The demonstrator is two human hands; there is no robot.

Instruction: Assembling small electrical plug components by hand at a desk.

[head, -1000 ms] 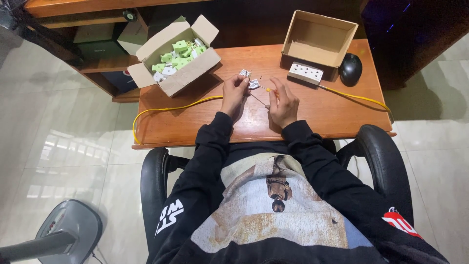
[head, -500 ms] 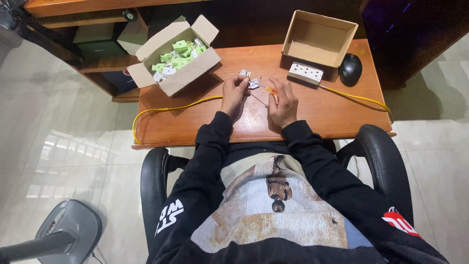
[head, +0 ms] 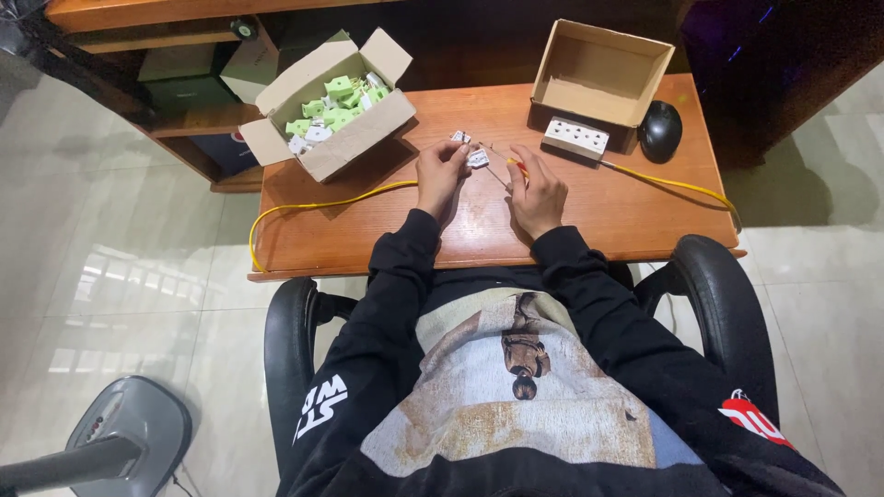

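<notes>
Left hand [head: 440,175] is pinching a small white plug part [head: 477,158] over the wooden desk [head: 589,207]. Right hand [head: 537,191] is gripping a thin screwdriver [head: 505,171], its tip touching the part. Yellow cable [head: 322,204] is lying alongside.

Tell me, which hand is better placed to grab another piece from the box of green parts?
Probably the left hand: the box of green parts sits on its side of the desk, while the right hand holds a screwdriver.
</notes>
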